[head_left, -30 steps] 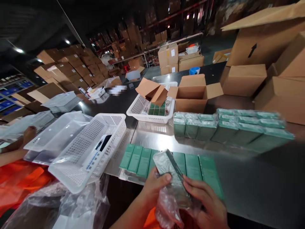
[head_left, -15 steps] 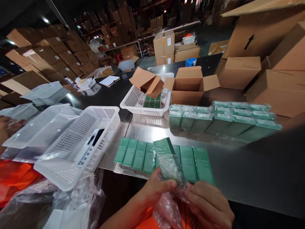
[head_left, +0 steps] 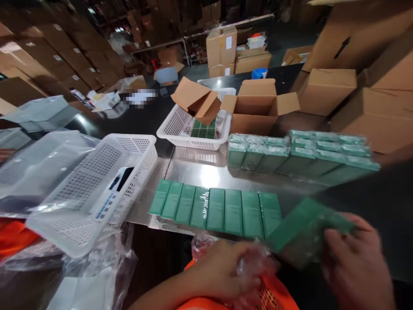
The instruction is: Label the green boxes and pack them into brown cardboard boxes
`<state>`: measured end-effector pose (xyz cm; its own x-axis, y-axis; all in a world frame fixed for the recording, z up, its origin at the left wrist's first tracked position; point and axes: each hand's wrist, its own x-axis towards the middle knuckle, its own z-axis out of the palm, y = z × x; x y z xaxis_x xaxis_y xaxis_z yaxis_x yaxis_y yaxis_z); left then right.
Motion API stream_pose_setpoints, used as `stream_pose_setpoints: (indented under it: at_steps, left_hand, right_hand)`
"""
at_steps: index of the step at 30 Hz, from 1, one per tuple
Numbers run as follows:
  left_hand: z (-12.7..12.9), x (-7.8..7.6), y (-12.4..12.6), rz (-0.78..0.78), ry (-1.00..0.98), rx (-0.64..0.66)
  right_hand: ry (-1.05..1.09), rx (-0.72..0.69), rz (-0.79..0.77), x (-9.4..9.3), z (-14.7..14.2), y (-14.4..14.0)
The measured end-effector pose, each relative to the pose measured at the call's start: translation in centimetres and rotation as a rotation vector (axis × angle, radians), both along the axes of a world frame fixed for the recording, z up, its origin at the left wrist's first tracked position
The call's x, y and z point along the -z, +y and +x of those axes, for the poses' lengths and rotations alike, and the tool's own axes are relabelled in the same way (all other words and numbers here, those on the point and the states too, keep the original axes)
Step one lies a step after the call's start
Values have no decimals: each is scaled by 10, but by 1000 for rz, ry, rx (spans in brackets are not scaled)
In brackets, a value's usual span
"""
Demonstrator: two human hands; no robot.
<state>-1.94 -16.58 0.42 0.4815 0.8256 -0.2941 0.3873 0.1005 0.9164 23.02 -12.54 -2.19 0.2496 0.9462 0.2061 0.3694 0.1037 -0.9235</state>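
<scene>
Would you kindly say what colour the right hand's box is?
The box in the right hand is green, clearest in the head view.

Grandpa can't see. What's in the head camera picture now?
A person's right hand holds a blurred green box; the left hand grips crumpled clear plastic. A row of green boxes lies on a metal table, a white basket to their left.

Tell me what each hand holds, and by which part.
Right hand: a green box, gripped at its right end. Left hand: crumpled clear plastic; which part is unclear.
</scene>
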Motion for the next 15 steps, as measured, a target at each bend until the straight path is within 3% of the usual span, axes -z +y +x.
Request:
stream_pose_setpoints:
  at_steps: [2, 3, 9, 15]
  left_hand:
    - [1, 3, -1, 32, -62, 67]
    - [1, 5, -2, 45, -87, 92]
    - [-5, 12, -6, 135, -140, 111]
    - [-10, 16, -13, 152, -201, 24]
  right_hand:
    - [46, 255, -133, 0, 21, 17]
    - [13, 290, -196, 3, 27, 25]
    - [-516, 70, -158, 41, 18, 44]
    - [-546, 12, -256, 40, 1, 28]
